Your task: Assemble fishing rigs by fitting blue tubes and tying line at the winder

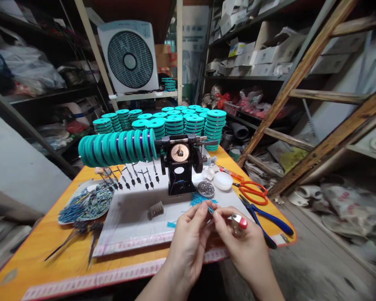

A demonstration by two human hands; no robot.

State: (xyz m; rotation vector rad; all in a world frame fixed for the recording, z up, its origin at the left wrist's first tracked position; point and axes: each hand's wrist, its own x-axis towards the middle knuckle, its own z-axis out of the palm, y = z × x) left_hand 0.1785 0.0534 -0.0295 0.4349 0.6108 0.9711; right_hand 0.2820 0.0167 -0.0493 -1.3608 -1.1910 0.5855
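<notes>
My left hand (pixel 191 240) is closed in a pinch over the front edge of the white board. Between its fingertips and those of my right hand (pixel 246 246) is a thin blue tube (pixel 211 210), mostly hidden by the fingers. A lighter (pixel 240 221) with a red button and metal top is also tucked in my right hand. Just beyond the fingertips lies a pile of short blue tubes (pixel 199 199), beside a round dish of small metal parts (pixel 206 189). Behind stands a black winding machine (pixel 181 177) with a dial, carrying a row of turquoise spools (pixel 117 147).
Stacked turquoise spools (pixel 215 129) stand at the back of the yellow table (pixel 69 251). On the right lie orange-handled scissors (pixel 253 192) and blue-handled pliers (pixel 271 219). A tray of cut wires (pixel 87 200) is at left; a wooden ladder (pixel 288 92) leans at right.
</notes>
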